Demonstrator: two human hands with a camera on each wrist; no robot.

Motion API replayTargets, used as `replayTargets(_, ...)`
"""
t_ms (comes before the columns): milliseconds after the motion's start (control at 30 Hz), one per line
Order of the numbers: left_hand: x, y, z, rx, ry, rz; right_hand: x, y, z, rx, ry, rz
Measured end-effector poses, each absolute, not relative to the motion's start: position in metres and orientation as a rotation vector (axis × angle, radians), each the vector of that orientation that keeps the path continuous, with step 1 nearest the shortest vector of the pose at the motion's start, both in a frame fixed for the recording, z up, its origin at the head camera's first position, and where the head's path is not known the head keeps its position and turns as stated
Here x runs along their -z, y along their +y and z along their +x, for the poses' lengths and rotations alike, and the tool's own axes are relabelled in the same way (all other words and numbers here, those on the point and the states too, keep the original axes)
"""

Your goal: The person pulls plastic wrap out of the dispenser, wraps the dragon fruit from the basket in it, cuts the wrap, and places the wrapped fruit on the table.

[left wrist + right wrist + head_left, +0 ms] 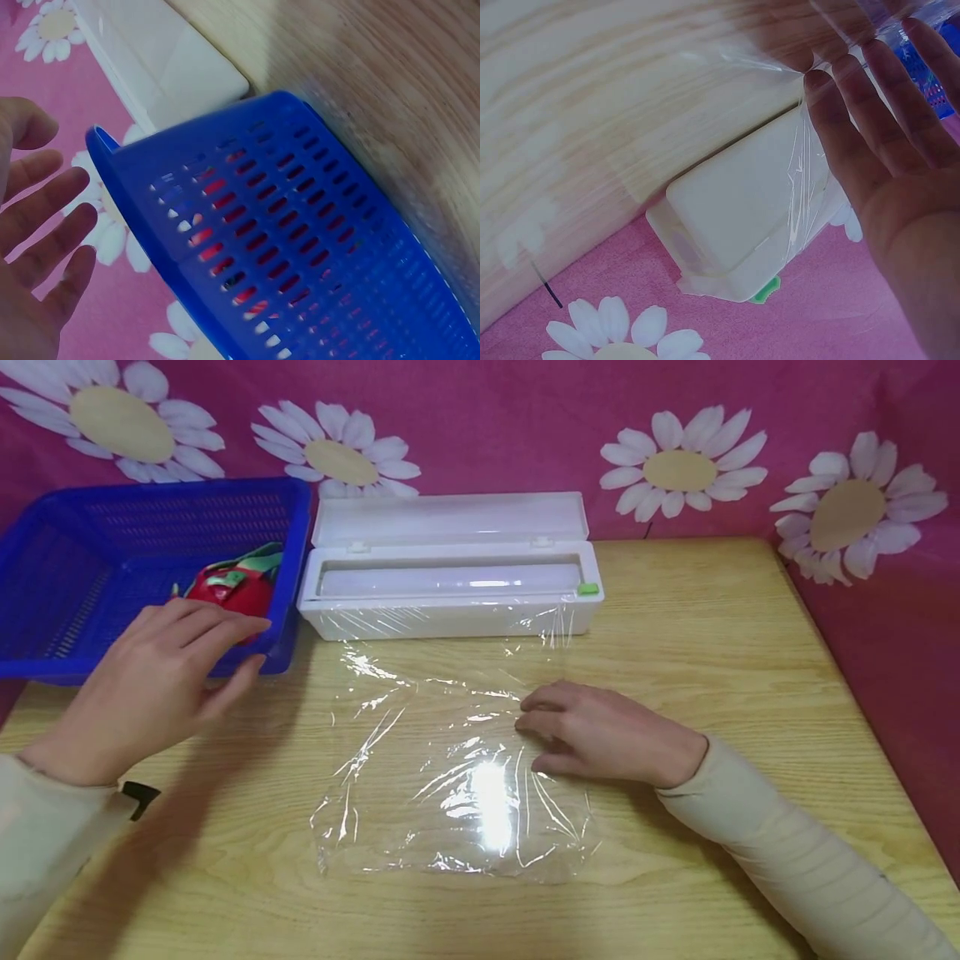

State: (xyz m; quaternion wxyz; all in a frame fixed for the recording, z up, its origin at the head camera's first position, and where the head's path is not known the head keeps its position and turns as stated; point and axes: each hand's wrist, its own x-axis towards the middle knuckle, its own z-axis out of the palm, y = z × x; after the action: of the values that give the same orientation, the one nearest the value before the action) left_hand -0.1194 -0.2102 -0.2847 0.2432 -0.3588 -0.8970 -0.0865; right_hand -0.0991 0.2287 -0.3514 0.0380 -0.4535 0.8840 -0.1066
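A sheet of clear cling film [420, 760] runs from a white dispenser box [450, 618] onto the wooden table. My right hand [611, 735] touches the film near its right edge; in the right wrist view its fingers [877, 97] are extended against the plastic. Over the near right side of a blue basket [296, 527] hovers my left hand [168, 677], its fingers loosely bent around nothing. Just beyond those fingers, a red thing with green leafy tips [240, 589], like a dragon fruit, lies inside the basket. The hand partly hides it.
The dispenser's lid [450, 518] is raised, with the film roll [450, 580] in its trough and a green slider [588, 589] at the right end. Behind the wooden table [712, 635] hangs a magenta cloth [510, 427] with white flowers.
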Motion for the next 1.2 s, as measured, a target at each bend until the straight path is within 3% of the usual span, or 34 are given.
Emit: replayTargets(1200,0.289,-0.241,-0.144,0.187,-2.63,-0.675,0.352,0.228,-0.099,0.31,2.731,-1.419)
